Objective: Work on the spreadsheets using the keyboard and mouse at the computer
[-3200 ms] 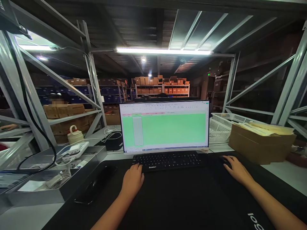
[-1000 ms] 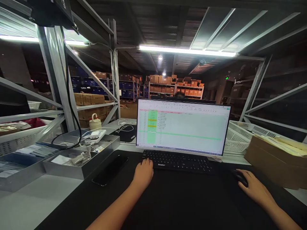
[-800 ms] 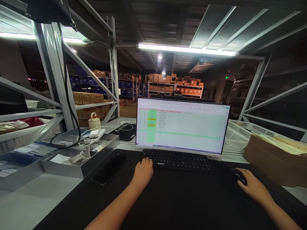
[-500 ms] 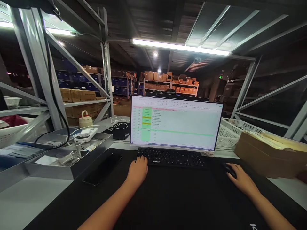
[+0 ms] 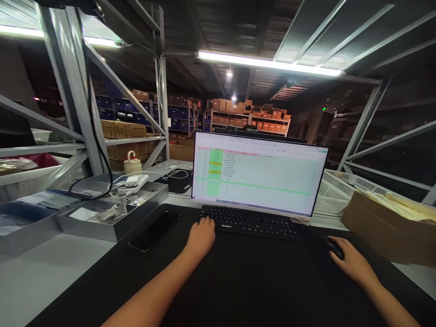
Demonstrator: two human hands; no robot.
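Observation:
My left hand (image 5: 201, 235) rests at the left end of a black keyboard (image 5: 252, 223), its fingertips on the lower left keys and nothing held. My right hand (image 5: 354, 261) is curved around a black computer mouse (image 5: 335, 248), thumb along the near side. Behind the keyboard stands a monitor (image 5: 262, 175) showing a spreadsheet with a green column, a few orange cells and one green row across. The text on it is too small to read. A dark phone (image 5: 155, 230) lies face up to the left of my left hand. Keyboard, mouse and phone are all on a black desk mat (image 5: 259, 277).
Grey trays (image 5: 117, 222) with small packets stand at the left, a white power strip (image 5: 132, 184) above them. Behind are a cream bottle (image 5: 132, 164) and white cables. An open cardboard box (image 5: 384, 229) and white baskets (image 5: 332, 195) stand at the right. Metal rack posts frame the desk.
The whole view has shifted, so the desk, monitor and both hands appear slightly farther right. My hands stay on the keyboard and the mouse. The spreadsheet looks the same.

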